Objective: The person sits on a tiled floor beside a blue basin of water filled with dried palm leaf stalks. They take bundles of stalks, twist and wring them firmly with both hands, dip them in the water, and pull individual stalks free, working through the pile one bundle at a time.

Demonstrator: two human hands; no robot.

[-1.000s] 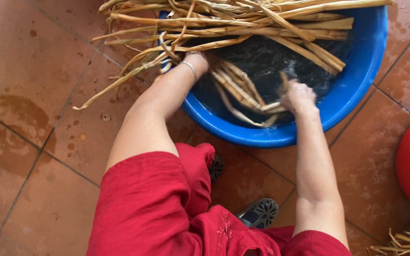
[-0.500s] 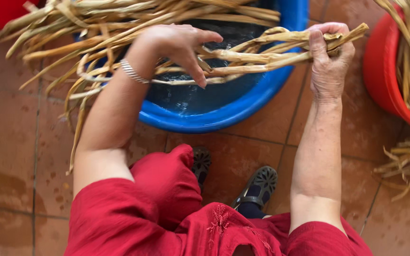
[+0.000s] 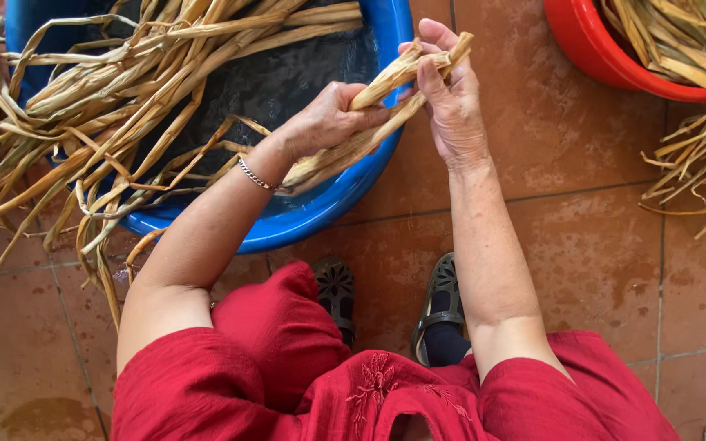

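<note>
A small bunch of wet tan plant stalks (image 3: 386, 86) is held over the rim of a blue basin (image 3: 320, 220) with dark water in it. My left hand (image 3: 328, 118), a silver bracelet on its wrist, grips the bunch at its middle. My right hand (image 3: 449, 98) closes on the bunch's upper end, fingers wrapped over the tips. A big heap of the same stalks (image 3: 100, 106) lies across the basin's left side and hangs over its edge.
A red tub (image 3: 606, 57) at the top right holds more stalks (image 3: 696, 90), some spilling onto the orange floor tiles (image 3: 598, 245). My red clothing and dark sandals (image 3: 439, 302) are below the basin. Another red object edges in at the far left.
The view shifted left and closer. My left hand came from hovering open above the basin to gripping the bunch, and my right hand with the stalks' end moved in toward it.
</note>
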